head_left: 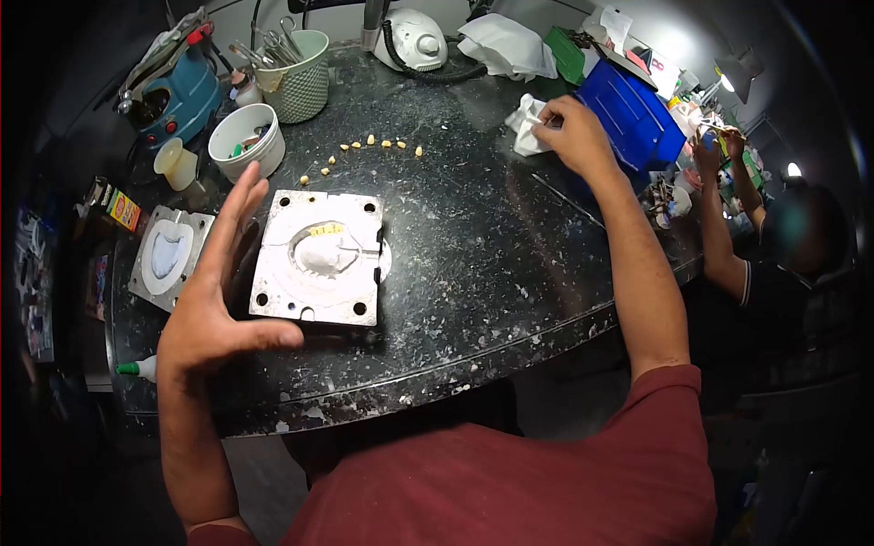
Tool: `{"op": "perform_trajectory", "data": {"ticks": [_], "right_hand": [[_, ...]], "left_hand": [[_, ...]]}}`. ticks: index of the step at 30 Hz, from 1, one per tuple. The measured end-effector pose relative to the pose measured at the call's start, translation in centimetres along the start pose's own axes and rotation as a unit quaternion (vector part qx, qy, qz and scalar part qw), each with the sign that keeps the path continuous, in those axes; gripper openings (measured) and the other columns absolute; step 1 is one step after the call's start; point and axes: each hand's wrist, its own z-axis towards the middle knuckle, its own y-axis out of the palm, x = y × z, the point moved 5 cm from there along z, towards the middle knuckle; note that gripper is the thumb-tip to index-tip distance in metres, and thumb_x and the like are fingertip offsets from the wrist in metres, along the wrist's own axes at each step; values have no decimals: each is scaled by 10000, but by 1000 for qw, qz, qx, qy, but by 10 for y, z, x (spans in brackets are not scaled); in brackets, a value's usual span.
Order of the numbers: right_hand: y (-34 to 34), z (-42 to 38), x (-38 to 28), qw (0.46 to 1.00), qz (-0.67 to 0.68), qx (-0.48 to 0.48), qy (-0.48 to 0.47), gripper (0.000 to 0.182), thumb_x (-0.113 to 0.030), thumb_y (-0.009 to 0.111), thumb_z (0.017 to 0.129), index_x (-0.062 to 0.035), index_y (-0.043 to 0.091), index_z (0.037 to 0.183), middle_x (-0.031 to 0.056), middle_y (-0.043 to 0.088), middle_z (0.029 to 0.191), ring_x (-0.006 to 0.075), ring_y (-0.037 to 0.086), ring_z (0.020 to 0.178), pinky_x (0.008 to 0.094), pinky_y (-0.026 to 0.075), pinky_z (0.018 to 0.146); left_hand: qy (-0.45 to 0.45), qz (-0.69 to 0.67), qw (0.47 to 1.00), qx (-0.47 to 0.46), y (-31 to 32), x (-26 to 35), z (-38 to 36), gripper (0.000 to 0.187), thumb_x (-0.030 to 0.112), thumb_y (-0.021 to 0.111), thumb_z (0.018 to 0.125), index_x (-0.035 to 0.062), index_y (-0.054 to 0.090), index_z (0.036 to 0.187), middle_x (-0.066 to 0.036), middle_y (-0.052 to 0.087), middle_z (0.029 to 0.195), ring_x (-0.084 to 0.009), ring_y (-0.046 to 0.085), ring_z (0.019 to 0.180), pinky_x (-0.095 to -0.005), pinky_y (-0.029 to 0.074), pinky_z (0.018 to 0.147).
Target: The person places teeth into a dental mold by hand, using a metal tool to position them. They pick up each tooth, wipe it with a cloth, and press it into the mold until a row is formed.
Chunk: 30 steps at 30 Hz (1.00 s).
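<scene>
One square metal mould (pixel 337 207) lies flat on a dark, paint-specked workbench (pixel 473 264), left of centre and set back from the curved near edge, with a strip of bench between. To its right, a broad stretch of bench top runs as far as the person's right forearm; to its left, room is tight. The left hand (pixel 209 318) is open there, fingers and thumb spread around the mould's left side and near corner; whether it touches the metal, I cannot tell.

Just beyond the mould, small yellowish teeth (pixel 370 140) lie in a curved row. Farther to the right, the right hand (pixel 578 136) pinches a crumpled white tissue (pixel 526 126) resting on the bench. Beside that hand, a blue bin (pixel 628 118) blocks the far right, and a thin rod (pixel 564 200) lies slanted towards the forearm. Left of the left hand is a second mould (pixel 150 284), partly covered by it. Behind them stand a yellowish cup (pixel 179 169), a white tub (pixel 264 158) and a green woven pot (pixel 300 96) of tools. At far right, another person's raised hands (pixel 715 155) are well apart from this work.

The nearer mould is pale, with dark holes at its corners and notches along its right edge. White plaster fills its middle, around an oval hollow with a short row of yellow teeth at the far side.
</scene>
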Motion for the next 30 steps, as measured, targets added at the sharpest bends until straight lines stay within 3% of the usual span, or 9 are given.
{"op": "perform_trajectory", "data": {"ticks": [2, 4, 5, 8, 10, 14, 17, 24, 30], "right_hand": [[-11, 2, -27, 999, 33, 29, -24, 244, -199, 757, 798, -6, 638, 889, 136, 709, 903, 341, 692, 834, 419, 543, 781], [-10, 4, -57, 989, 135, -43, 35, 205, -164, 717, 814, -40, 621, 946, 144, 711, 993, 350, 692, 891, 427, 542, 809], [-7, 5, -76, 988, 152, -27, -14, 211, -162, 702, 821, -61, 626, 990, 143, 713, 995, 349, 693, 912, 432, 544, 825], [-2, 8, -121, 985, 94, -41, -139, 285, -217, 645, 859, -130, 665, 1129, 143, 729, 1011, 348, 701, 994, 454, 554, 884], [2, 18, -127, 990, 31, -85, -110, 336, -246, 647, 863, -128, 678, 1175, 152, 723, 1063, 349, 695, 1010, 451, 549, 896], [4, 26, -115, 996, 52, -22, -73, 325, -224, 679, 847, -91, 708, 1142, 157, 718, 1080, 352, 691, 1004, 442, 544, 906], [-10, 13, -105, 972, 184, 132, -63, 201, -113, 707, 824, -59, 746, 1014, 141, 713, 1048, 346, 685, 985, 429, 540, 909], [-17, 7, -86, 960, 127, 227, -106, 213, -100, 751, 809, -122, 769, 1020, 43, 670, 1010, 270, 660, 987, 387, 541, 887], [-16, 5, -95, 950, 139, 245, -137, 219, -94, 764, 793, -115, 771, 1011, 29, 658, 1008, 259, 654, 976, 381, 536, 898]], "left_hand": [[16, 17, 999, 23, -1, 14, 7, 1427, 593, 942, 551, 22, 198, 1628, -219, 305, 1641, -312, 263, 1546, -443, 181, 1262], [46, 61, 993, 88, -9, 26, 15, 1209, 578, 885, 680, 15, 319, 1589, -196, 373, 1614, -305, 315, 1527, -460, 200, 1259], [101, 48, 988, 106, -10, 31, 20, 916, 272, 849, 761, 23, 429, 1536, -170, 469, 1553, -287, 393, 1480, -442, 248, 1237], [116, 45, 975, 187, -1, 46, 43, 538, 207, 784, 841, 44, 648, 1335, -122, 653, 1342, -258, 568, 1310, -438, 392, 1138], [128, 210, 960, 135, 9, 52, 74, 269, 124, 749, 894, 18, 734, 1140, -109, 691, 1193, -219, 652, 1119, -359, 490, 1008], [184, 349, 918, 30, 52, 21, 158, 192, 158, 772, 835, 61, 788, 1000, -152, 731, 1023, -309, 706, 980, -394, 542, 895], [161, 373, 912, -58, 73, 5, 192, 216, 162, 796, 766, 66, 804, 960, -156, 746, 982, -342, 719, 943, -418, 554, 878], [156, 454, 871, -102, 86, 1, 200, 202, 229, 822, 755, 143, 832, 938, -88, 771, 942, -260, 697, 950, -401, 400, 947], [139, 459, 868, -131, 95, -2, 204, 185, 218, 825, 750, 131, 823, 914, -79, 775, 922, -242, 696, 893, -390, 368, 944]]}}
